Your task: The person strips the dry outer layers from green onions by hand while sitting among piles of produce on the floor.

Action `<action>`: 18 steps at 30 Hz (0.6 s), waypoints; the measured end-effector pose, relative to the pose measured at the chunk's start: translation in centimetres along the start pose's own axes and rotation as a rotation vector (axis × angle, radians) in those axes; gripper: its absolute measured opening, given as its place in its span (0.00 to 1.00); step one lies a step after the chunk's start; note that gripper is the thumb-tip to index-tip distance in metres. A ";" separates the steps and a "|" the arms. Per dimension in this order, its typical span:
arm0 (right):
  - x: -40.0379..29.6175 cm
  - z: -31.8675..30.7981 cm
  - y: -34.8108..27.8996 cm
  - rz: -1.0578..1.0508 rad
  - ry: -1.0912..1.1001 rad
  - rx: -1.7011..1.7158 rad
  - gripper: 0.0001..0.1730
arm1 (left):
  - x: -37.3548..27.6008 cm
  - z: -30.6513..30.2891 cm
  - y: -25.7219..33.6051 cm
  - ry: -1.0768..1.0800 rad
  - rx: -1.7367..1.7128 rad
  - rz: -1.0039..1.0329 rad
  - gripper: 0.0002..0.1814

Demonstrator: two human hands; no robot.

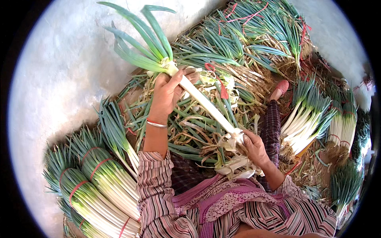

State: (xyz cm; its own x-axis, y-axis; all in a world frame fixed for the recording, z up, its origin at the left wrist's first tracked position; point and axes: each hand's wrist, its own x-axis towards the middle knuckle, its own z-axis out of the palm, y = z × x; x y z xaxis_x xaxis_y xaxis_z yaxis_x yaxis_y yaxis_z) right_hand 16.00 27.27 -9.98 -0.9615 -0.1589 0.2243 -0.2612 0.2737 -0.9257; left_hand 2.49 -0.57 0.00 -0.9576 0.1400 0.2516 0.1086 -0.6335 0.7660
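Observation:
A large green onion [208,108] slants across the middle of the view, its leaves at the upper left and its root end at the lower right. My left hand [169,92] is wrapped around the white stalk just below the green leaves. At the other end, my right hand [255,147] holds the root end, where loose peeled layers [235,138] flare out; some of its fingers are hidden. The shaft between the hands is smooth and white. Pale stripped skins [238,168] lie in front of my lap, below the root end.
Beneath the stalk spreads a heap of onion trimmings [193,128]. Unpeeled green onions [238,47] with red ties are piled behind it. Banded bundles [98,184] lie at left; a loose clean pile [303,119] lies at right near my foot [279,89]. A pale wall [68,68] rises at left.

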 end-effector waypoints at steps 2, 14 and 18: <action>-0.9 -1.0 0.0 0.363 -0.117 0.527 0.18 | -0.3 1.0 0.4 -0.094 -0.014 0.021 0.15; -1.4 -1.6 -5.2 0.152 -0.315 0.185 0.42 | -2.3 3.5 0.4 0.119 0.352 0.129 0.14; 0.4 -0.9 -5.8 0.491 -0.349 0.130 0.41 | -2.9 3.1 -1.4 0.168 0.892 0.222 0.09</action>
State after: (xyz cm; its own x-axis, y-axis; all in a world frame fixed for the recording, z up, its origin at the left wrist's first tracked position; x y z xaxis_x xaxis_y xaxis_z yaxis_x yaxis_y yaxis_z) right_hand 17.09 26.45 -4.29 -0.8762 -0.3506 -0.3306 0.2390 0.2797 -0.9299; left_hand 5.93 2.26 0.01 -0.9088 -0.0707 0.4113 0.3917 0.1957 0.8991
